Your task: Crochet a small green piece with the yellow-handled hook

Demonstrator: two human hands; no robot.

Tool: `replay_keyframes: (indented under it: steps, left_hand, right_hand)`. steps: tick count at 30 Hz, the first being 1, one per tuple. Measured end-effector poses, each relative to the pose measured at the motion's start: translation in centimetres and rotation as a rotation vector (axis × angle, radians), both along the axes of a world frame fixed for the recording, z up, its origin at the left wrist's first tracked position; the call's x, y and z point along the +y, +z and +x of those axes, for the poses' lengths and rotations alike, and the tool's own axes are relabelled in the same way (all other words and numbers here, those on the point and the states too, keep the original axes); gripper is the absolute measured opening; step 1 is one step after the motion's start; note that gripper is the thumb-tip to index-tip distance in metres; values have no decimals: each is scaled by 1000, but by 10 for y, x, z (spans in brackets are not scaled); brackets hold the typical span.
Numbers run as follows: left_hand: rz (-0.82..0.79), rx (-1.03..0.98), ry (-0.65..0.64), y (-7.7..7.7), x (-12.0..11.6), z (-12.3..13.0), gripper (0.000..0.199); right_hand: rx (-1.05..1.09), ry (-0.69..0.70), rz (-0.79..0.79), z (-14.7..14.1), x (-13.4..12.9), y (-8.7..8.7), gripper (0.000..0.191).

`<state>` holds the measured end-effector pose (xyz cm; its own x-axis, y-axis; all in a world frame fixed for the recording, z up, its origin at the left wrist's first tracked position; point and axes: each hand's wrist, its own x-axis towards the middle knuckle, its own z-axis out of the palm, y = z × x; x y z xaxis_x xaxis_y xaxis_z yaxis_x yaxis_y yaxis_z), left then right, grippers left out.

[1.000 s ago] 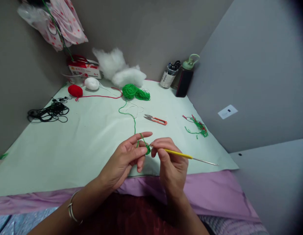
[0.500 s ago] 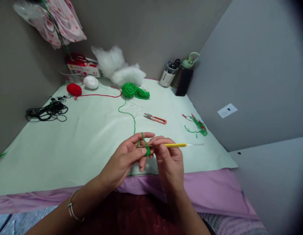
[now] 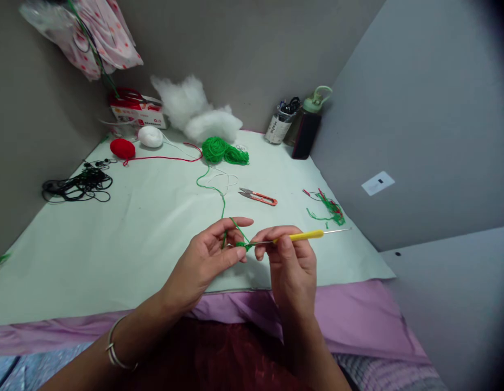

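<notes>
Between thumb and fingers, my left hand (image 3: 209, 253) pinches a small green crochet piece (image 3: 244, 246). Green yarn (image 3: 223, 206) loops over its raised index finger and runs back across the table to a green yarn ball (image 3: 214, 149). My right hand (image 3: 293, 260) is closed around the yellow handle of a crochet hook (image 3: 307, 235). The hook's thin metal shaft points left and its tip meets the green piece; whether the tip is inside a stitch is too small to tell. The hook's other metal end sticks out to the right.
Orange thread snips (image 3: 258, 196) lie beyond my hands. Yarn scraps (image 3: 331, 209) are at the right, black cord (image 3: 83, 183) at the left. Farther back are red yarn (image 3: 122, 148), white yarn (image 3: 150, 137), white stuffing (image 3: 195, 111), a pen cup (image 3: 277, 127), a phone (image 3: 307, 136) and a bottle (image 3: 313, 103).
My right hand has moved right, drawing the hook back, with its outer end tilted higher. My left hand has shifted slightly left, and the green piece has turned in its fingers.
</notes>
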<state>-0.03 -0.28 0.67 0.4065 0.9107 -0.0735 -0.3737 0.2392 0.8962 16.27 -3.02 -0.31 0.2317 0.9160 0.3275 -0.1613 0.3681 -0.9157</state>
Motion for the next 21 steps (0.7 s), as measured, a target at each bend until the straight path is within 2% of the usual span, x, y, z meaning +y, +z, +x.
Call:
replay_keyframes:
  steps: [4,9,11,12,14,16,19,21]
  left_hand:
    - [39,56,33,-1,0,0,37]
    - [125,154,191,-1,-6,7,36]
    - [43,64,181,-1,-7,10,47]
    - [-40,-3,137,-1,-7,10,52]
    - [-222,-124,29,-1,-5,9,54]
    - [-324,-199,-31,-1,-1,6,48]
    - [-305,-232,-20,0,2,4,44]
    - [-267,-219,-28,2,1,5,45]
  right_hand:
    - [-183,-71,76,1,-8,-1,21]
    - [-676,-196,379,0,-13,-11,28]
    - [-848,-278,453,-1,-13,-17,34]
    - [-881,-316,464,-2,-13,-19,37]
    - [-811,-333,435,-2,-12,-20,35]
    - [-579,-292,334,-2,-9,-17,27]
    - [-190,-177,172,-2,-4,-10,21]
    - [-107,-96,131,-3,-2,-8,19]
